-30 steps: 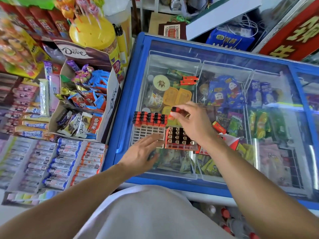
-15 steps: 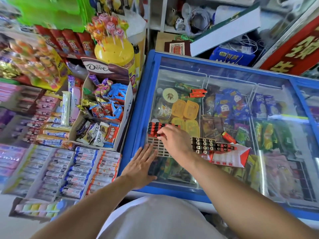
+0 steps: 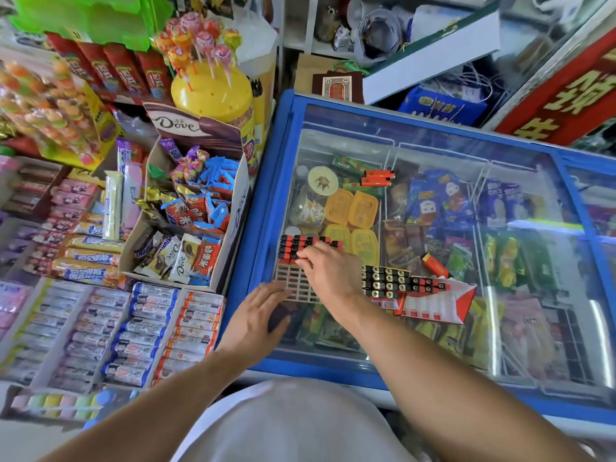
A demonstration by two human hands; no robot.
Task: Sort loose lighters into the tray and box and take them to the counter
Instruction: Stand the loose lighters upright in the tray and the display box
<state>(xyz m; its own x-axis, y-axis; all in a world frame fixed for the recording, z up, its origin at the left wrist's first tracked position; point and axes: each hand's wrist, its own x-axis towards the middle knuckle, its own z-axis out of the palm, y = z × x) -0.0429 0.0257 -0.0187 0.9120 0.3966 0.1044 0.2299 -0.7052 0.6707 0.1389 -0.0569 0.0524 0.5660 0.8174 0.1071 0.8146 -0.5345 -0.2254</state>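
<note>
White grid tray [image 3: 292, 282] on the freezer's glass lid [image 3: 433, 155], partly hidden by the right hand [image 3: 328, 270], fingertips pinched at the red lighters [image 3: 301, 245] in its far rows; grip unclear. Left hand [image 3: 256, 320] flat, open, at the tray's near edge. Red box [image 3: 433, 300] of lighters just right. "Dove" carton [image 3: 196, 128] left.

On the freezer lid [image 3: 433, 135], the grid tray [image 3: 293, 281] lies at the near left, with lighters [image 3: 300, 245] standing in its far rows. Just right of it sits the box [image 3: 433, 301], lighters packed in its left part. A loose lighter [image 3: 435, 265] lies just behind the box; two more [image 3: 378, 178] lie well behind the tray. Left of the freezer stands a candy carton [image 3: 196, 208].
</note>
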